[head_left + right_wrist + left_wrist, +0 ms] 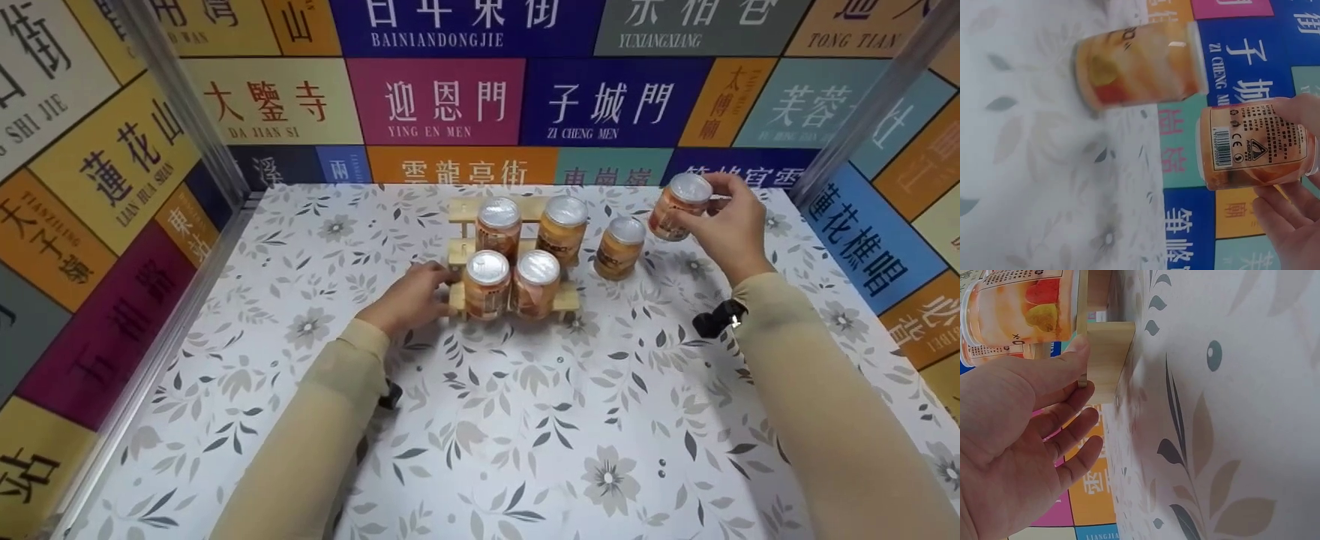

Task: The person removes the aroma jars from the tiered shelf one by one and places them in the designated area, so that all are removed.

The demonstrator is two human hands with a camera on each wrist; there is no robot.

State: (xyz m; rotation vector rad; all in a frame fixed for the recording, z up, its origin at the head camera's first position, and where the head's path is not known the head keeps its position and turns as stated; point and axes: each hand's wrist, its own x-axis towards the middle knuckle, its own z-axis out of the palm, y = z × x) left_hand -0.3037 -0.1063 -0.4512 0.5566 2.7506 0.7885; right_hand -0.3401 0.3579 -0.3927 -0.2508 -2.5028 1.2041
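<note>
We count two hands and six cans. Our right hand (731, 229) grasps one lifted can (1252, 152), thumb on its near side; our left hand (409, 300) pinches the end of the wooden rack (465, 212) at its 8 o'clock, thumb above. Our right forearm reaches in from 5 o'clock, our left from 7. One standing can (619, 251) sits just beside the rack at 3 o'clock, the lifted one at 2. On the rack we see four: a front pair (487, 291) and a back pair (562, 236). One tabletop (525, 420) lies beneath.
</note>
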